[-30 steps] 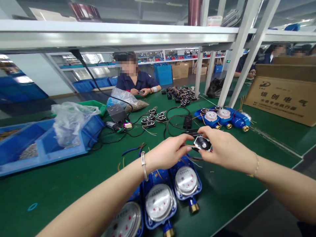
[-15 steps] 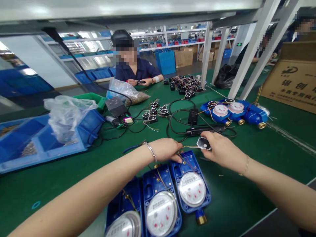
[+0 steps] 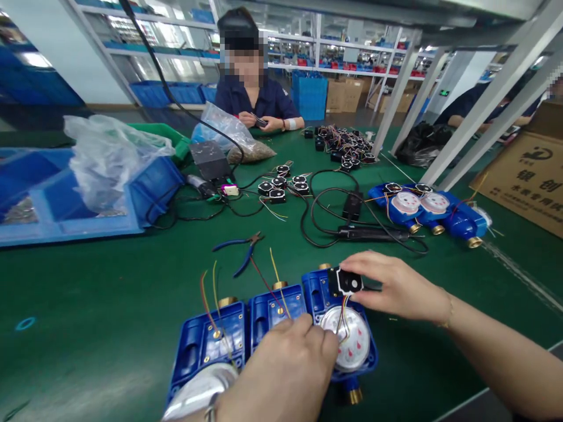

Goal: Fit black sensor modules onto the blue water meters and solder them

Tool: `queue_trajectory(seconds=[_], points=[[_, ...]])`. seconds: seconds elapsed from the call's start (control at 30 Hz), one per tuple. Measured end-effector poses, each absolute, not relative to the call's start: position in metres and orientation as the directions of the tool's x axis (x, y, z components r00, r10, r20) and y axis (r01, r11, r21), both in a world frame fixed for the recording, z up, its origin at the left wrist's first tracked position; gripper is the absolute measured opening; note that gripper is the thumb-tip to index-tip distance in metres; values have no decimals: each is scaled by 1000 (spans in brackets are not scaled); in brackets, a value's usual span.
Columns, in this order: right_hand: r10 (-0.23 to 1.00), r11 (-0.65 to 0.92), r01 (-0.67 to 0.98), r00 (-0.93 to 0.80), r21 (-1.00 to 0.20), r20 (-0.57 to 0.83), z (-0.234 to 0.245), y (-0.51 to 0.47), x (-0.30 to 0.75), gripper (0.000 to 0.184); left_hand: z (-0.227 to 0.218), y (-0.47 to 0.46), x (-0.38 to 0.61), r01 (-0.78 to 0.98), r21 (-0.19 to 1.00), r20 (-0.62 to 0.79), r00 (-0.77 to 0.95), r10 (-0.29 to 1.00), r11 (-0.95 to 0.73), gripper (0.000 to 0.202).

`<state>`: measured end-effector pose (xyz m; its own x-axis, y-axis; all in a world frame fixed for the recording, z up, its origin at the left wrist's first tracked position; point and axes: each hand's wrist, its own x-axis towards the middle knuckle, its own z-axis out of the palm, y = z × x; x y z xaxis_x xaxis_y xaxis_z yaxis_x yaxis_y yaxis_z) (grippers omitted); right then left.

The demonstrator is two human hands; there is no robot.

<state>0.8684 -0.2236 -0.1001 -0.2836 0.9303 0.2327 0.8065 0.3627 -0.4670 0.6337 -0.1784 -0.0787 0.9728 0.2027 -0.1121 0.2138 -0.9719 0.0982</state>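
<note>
Three blue water meters lie side by side at the near edge of the green table [image 3: 109, 305]. My right hand [image 3: 396, 287] pinches a small black module [image 3: 345, 281] with coloured wires, held over the upper compartment of the right-hand meter [image 3: 347, 334]. My left hand [image 3: 285, 369] rests closed over the middle meter [image 3: 275, 308], its fingertips at the wires on the right meter's white dial. The left meter [image 3: 206, 351] has thin wires sticking up from it.
Blue-handled pliers [image 3: 241, 249] lie just beyond the meters. Black cables and a tool [image 3: 373, 234], small black modules [image 3: 285, 184], more blue meters [image 3: 431, 211], blue bins [image 3: 65, 199] with a plastic bag and a cardboard box [image 3: 532, 176] surround the area. A person [image 3: 259, 99] sits across the table.
My view tipped down and closer to the meters. My right hand brought the black module from above the table onto the right meter. My left hand drew back over the middle meter.
</note>
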Motion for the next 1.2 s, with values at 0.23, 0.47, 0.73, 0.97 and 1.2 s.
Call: queue_trajectory(seconds=[0.23, 0.47, 0.73, 0.97, 1.2], points=[[918, 386, 826, -388, -411, 83, -110, -212, 862, 40, -97, -180, 626, 181, 113, -70, 982, 174, -977, 14], [920, 367, 826, -392, -428, 32, -115, -209, 862, 36, -114, -179, 626, 177, 237, 29, 982, 189, -955, 9], [916, 364, 830, -400, -423, 3, -115, -210, 863, 36, -126, -183, 628, 196, 261, 199, 947, 251, -945, 7], [914, 353, 846, -403, -401, -46, -114, -210, 860, 33, -130, -185, 627, 200, 284, 217, 939, 266, -938, 11], [913, 357, 850, -405, -388, -47, -111, -211, 858, 34, -137, -185, 629, 188, 296, 252, 930, 267, -936, 11]])
